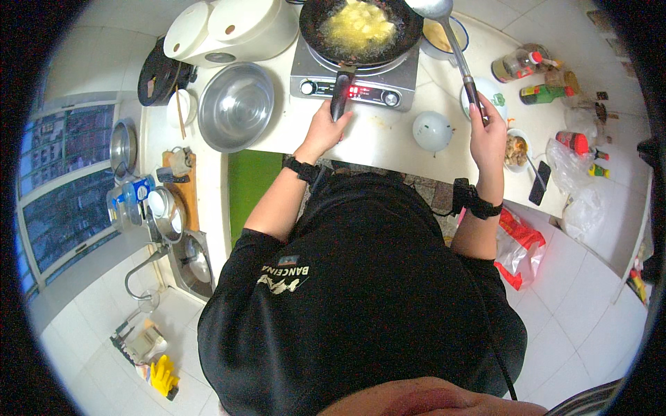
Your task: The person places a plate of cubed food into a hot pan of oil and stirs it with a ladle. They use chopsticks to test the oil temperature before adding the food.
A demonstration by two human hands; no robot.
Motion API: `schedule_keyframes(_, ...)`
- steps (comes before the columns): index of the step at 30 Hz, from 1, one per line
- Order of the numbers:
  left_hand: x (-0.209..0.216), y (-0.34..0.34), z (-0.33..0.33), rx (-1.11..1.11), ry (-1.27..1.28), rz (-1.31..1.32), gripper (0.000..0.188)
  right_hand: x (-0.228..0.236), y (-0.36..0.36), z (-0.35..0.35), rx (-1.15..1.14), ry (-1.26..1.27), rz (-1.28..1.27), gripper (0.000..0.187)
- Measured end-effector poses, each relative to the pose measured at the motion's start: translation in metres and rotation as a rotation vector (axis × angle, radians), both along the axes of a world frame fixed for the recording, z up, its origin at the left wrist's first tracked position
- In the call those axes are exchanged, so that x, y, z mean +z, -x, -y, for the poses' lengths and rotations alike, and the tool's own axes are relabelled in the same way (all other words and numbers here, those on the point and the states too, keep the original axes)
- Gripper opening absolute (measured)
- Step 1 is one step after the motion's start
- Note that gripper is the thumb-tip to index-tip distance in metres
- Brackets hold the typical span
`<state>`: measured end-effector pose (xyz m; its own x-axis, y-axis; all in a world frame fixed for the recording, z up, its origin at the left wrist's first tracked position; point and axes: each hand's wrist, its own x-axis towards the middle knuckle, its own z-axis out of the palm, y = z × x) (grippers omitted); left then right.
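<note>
My left hand (325,132) is closed at the black handle of a frying wok (312,36), its fingers partly hidden under the handle. Yellow chunks of food (357,29) bubble in oil inside the wok, which sits on a silver electric cooktop (300,68) with lit red digits. My right hand (489,135) grips the dark handle end of a long metal ladle (454,50). The ladle's bowl is held up at the top edge, just right of the wok and beside a blue-rimmed bowl (463,36). Behind that hand lies a white plate with green marks (498,93).
A large metal basin (236,107) stands left of the cooktop. Toward the right are a pale round bowl (433,130), a small bowl of food (515,152) with a spoon, a black phone (540,183) and several bottles (544,93). A sink (191,263) is at left.
</note>
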<state>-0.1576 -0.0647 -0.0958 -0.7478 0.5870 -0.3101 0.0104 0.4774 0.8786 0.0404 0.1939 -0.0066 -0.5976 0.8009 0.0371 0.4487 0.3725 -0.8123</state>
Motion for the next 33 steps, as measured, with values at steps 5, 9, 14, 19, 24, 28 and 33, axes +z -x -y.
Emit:
schedule_keyframes(5,0.025,-0.012,0.017,0.000,0.069,0.101,0.037,0.001,0.000,-0.001,-0.010,0.010,0.035,0.037)
schedule_keyframes(9,0.038,-0.015,0.026,-0.038,0.070,0.131,0.036,-0.003,0.001,0.001,-0.008,0.051,-0.014,0.037)
schedule_keyframes(14,0.012,-0.010,0.008,-0.011,0.010,0.097,0.035,-0.003,0.001,0.001,-0.018,-0.006,0.056,0.036)
schedule_keyframes(19,0.010,-0.008,0.006,0.011,-0.003,0.051,0.034,0.001,0.003,0.000,-0.005,0.020,0.013,0.036)
schedule_keyframes(24,0.039,-0.015,0.032,-0.021,0.095,0.148,0.032,-0.001,0.002,-0.002,-0.056,0.047,-0.019,0.036)
schedule_keyframes(28,0.030,-0.013,0.030,-0.020,0.080,0.156,0.031,-0.009,0.004,0.001,-0.038,0.071,-0.082,0.036)
schedule_keyframes(33,0.005,-0.007,0.008,-0.024,0.064,0.024,0.034,-0.007,0.003,0.007,-0.021,0.037,-0.033,0.036)
